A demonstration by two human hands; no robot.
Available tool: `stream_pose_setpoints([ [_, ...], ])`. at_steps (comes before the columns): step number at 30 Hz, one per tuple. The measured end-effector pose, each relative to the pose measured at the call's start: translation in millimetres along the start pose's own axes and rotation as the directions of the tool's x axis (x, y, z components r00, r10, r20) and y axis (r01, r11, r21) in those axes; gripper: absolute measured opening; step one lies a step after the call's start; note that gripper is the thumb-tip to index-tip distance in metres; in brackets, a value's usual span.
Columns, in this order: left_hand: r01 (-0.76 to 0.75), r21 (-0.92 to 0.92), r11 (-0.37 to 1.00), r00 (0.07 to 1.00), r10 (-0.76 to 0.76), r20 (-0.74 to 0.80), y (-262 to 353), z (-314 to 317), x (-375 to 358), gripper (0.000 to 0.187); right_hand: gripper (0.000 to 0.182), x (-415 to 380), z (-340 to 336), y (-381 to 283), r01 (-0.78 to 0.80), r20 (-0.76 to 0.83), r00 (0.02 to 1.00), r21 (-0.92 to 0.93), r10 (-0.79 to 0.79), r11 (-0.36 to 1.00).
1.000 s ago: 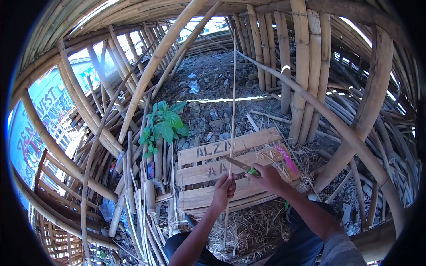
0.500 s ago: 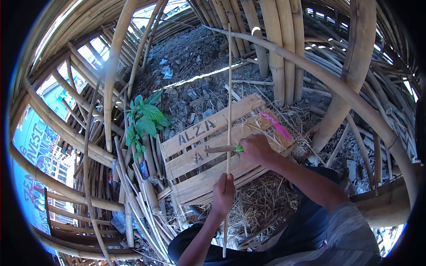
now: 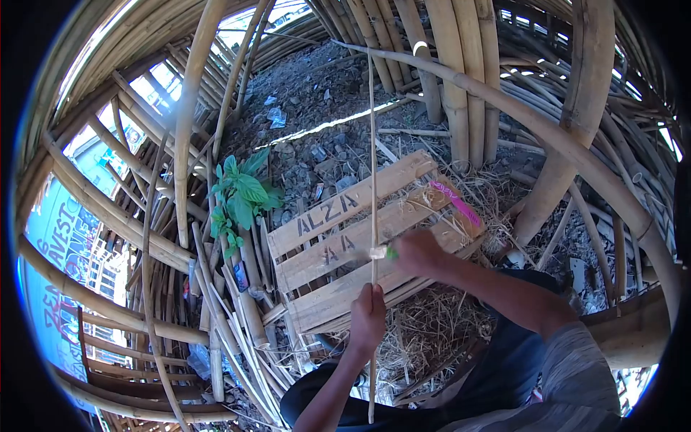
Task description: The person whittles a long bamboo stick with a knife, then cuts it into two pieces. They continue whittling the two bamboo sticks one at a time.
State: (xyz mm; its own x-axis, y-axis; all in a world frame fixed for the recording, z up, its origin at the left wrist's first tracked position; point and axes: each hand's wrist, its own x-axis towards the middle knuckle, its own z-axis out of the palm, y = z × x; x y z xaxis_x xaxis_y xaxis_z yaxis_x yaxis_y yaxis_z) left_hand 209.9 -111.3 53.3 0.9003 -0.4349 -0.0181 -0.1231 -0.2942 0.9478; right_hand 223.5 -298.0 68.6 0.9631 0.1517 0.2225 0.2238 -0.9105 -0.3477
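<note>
A thin bamboo strip [image 3: 373, 165] is running from near to far through the left hand [image 3: 368, 320], splitting the room above the slatted crate [image 3: 345, 204]. Left of it, a passage is opening over the slats, with the leafy plant [image 3: 245, 193] standing farther left. The right hand [image 3: 421, 253] and a blurred knife [image 3: 391, 253] are obstructing the crate's middle. Farther right, a slanting pole [image 3: 536, 124] is barring the way, with thick posts [image 3: 475, 137] standing behind.

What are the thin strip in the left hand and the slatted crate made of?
The thin strip: probably split bamboo, matt and unpainted, its tan resembling the poles behind.
The slatted crate: apparently dull, unvarnished wood, judging by flat pale-brown boards with dark lettering.
</note>
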Motion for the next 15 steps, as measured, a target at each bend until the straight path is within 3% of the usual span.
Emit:
stream_pose_setpoints([
  [2,-0.085,-0.016,0.996,0.996,0.084,-0.011,-6,5,-4,0.028,0.023,12,-9,22,-0.087,-0.145,0.986,-0.055,0.079,0.995],
  [3,-0.089,-0.019,0.996,0.996,0.089,-0.008,-3,4,-4,0.028,0.023,11,3,17,-0.149,-0.147,0.978,0.006,0.148,0.989],
  [5,0.128,-0.133,0.983,0.992,-0.126,0.026,11,0,-7,0.030,0.024,0,2,-1,-0.071,-0.078,0.994,-0.005,0.070,0.997],
  [6,0.127,-0.128,0.984,0.992,-0.125,0.025,15,0,-10,0.030,0.024,-6,4,-9,0.005,-0.007,1.000,0.000,-0.005,1.000],
  [7,0.169,-0.155,0.973,0.986,-0.165,0.039,17,0,-14,0.030,0.023,-7,15,-9,0.030,-0.035,0.999,0.023,-0.029,0.999],
  [9,0.216,-0.175,0.961,0.976,-0.209,0.054,20,-2,-17,0.030,0.022,10,10,10,-0.026,-0.094,0.995,0.004,0.026,1.000],
  [11,0.276,-0.426,0.861,0.961,-0.249,0.120,26,0,-7,0.029,0.020,13,17,11,-0.115,-0.160,0.980,0.047,0.122,0.992],
  [12,0.275,-0.429,0.860,0.962,-0.246,0.123,26,0,-6,0.029,0.020,6,17,1,-0.117,-0.161,0.979,0.042,0.123,0.992],
  [14,0.321,-0.525,0.788,0.945,-0.301,0.126,22,-5,-7,0.027,0.019,-5,11,-19,0.046,0.039,0.998,0.010,-0.046,0.999],
  [15,0.308,-0.475,0.825,0.950,-0.294,0.105,23,-5,-13,0.027,0.020,0,23,-7,-0.028,0.027,0.999,0.012,0.028,1.000],
])
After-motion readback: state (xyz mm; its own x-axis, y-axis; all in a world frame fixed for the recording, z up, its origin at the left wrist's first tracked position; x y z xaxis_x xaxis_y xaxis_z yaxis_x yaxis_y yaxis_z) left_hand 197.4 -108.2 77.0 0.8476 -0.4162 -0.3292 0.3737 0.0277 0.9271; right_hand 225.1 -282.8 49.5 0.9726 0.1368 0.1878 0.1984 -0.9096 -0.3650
